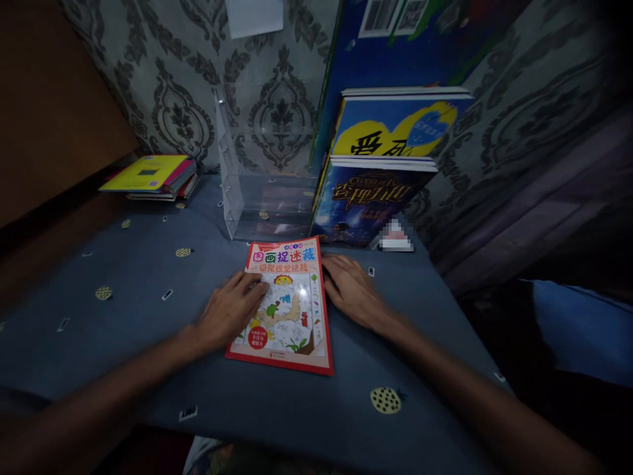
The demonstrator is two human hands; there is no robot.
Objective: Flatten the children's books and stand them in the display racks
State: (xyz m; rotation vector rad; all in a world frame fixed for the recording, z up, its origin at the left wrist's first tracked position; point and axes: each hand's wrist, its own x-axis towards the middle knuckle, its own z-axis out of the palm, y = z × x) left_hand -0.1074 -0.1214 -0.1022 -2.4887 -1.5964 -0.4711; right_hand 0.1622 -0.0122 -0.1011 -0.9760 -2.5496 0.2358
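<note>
A red-bordered children's picture book (pixel 291 310) lies on the cloth-covered table in front of me, cover up, with Chinese lettering and a cartoon sun and animals. My left hand (pixel 232 307) rests over its left edge, fingers loosely bent on the cover. At the upper right edge is my right hand (pixel 353 290), its fingers beside the book and its thumb pointing toward the cover. Neither hand visibly grips the book; the right fingertips are partly hidden.
Behind the book stands a clear acrylic book rack (pixel 230 198). On its right side are upright books, a dark blue one (pixel 366 198) in front. A stack of books (pixel 148 175) lies at the back left. A pixelated triangular object (pixel 396 236) stands beside the rack.
</note>
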